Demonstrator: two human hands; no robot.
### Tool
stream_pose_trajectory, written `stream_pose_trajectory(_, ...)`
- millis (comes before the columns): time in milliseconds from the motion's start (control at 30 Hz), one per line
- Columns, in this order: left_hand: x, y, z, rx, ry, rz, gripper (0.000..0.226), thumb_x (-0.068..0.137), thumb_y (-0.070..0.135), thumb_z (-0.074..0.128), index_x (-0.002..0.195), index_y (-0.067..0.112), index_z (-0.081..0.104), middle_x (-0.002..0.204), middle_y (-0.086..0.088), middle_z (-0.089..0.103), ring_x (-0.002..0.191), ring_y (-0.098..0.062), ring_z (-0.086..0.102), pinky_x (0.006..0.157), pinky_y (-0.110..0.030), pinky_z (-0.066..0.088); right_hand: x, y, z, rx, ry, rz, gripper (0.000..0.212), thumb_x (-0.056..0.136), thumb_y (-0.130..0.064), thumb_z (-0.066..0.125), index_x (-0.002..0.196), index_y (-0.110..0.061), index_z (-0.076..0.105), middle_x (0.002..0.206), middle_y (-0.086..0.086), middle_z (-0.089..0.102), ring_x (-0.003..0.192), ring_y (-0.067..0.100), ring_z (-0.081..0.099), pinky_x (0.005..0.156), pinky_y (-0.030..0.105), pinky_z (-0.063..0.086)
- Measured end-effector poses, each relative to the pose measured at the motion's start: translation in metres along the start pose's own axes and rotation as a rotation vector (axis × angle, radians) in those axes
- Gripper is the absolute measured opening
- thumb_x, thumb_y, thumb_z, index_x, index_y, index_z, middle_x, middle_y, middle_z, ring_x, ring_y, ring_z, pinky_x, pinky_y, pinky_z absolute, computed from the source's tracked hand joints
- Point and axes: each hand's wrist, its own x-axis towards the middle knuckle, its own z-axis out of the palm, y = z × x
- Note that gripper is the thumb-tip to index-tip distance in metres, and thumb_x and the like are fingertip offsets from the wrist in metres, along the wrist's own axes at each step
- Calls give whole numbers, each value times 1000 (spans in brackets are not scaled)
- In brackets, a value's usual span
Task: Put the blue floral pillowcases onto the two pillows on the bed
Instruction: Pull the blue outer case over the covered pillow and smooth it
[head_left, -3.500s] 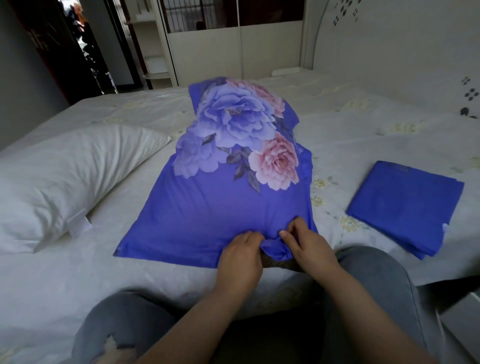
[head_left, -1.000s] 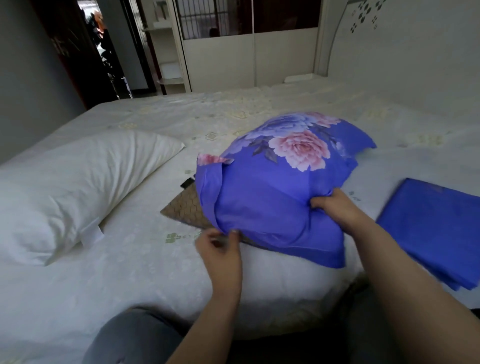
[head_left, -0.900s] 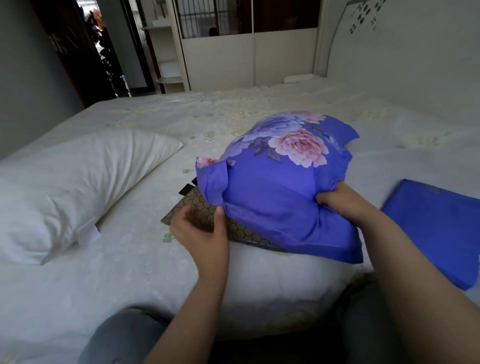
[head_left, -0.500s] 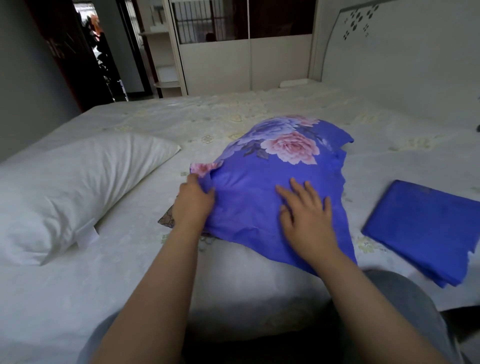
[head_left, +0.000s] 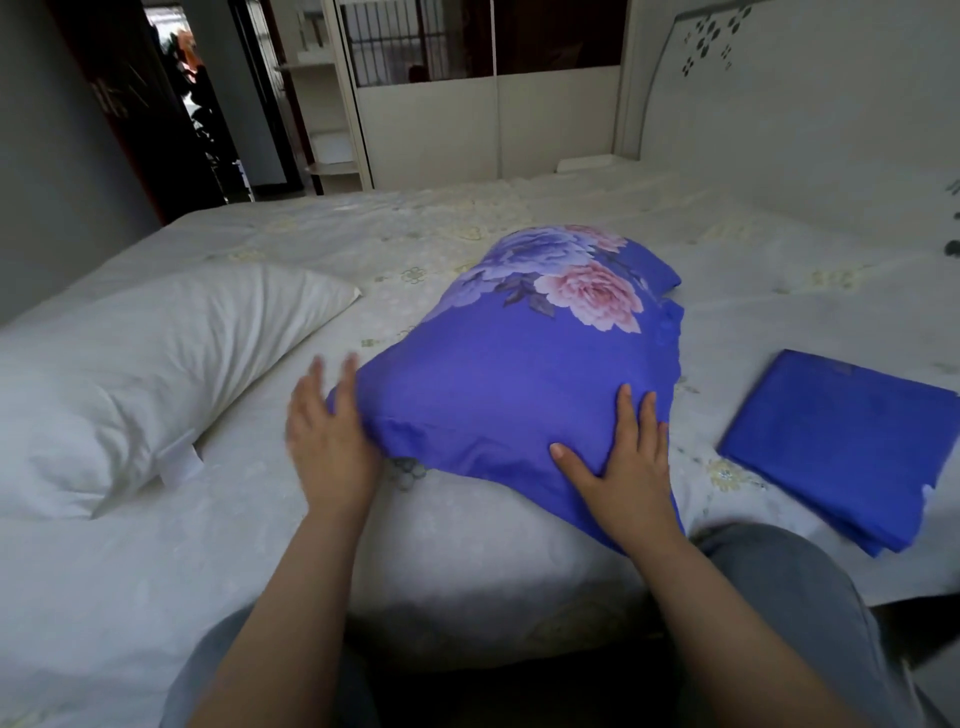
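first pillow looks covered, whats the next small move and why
Probably let go of the covered pillow and reach the right hand to the folded blue pillowcase. Both hands lie flat on the dressed pillow, while the white pillow is still bare.

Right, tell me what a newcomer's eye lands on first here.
The pillow in its blue pillowcase with pink and purple flowers lies mid-bed, both hands flat against its near end: left hand, right hand. A bare white pillow lies left of it, a folded blue pillowcase right.
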Motion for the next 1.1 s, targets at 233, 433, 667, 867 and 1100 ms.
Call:
stream_pose_trajectory(233,-12,24,32,118,-482,250,105,78,62,58,140,45,-26,157,6,-20,144,-38,-5,113,-55,13,-3,10,-4,139,7,35,116,61,-76,56,150,-32,-4,159,-5,1,145,19,11,110,42,28)
stream_pose_trajectory(433,-9,12,51,-29,-528,11,82,90,35,47,144,46,-14,159,-3,9,131,-37,41,95,-45,45,-4,11,-10,210,-141,167,89,90,-48,54,149,-33,-11,149,6,35,121,35,50,95,39,40)
stream_pose_trajectory(667,13,45,46,-489,-508,-546,19,91,7,46,102,2,61,87,-22,64,76,-33,64,61,-34,51,11,-4,-9,557,-30,-13,66,95,-9,52,149,-24,18,147,-9,33,132,11,36,100,14,30)
stream_pose_trajectory(867,-24,115,38,-1583,-617,-1235,31,99,23,43,80,8,61,57,-7,66,42,-16,61,39,-25,50,49,-53,-43,714,121,-320,49,95,1,47,140,-15,39,138,-9,42,124,-6,41,102,7,31)
stream_pose_trajectory(1100,-80,143,30,-1681,-975,-1452,36,95,37,49,108,6,62,94,-14,70,83,-29,65,49,-27,57,68,-103,-13,492,-338,-610,42,91,-2,53,126,-25,55,131,-8,54,124,0,45,106,14,31)
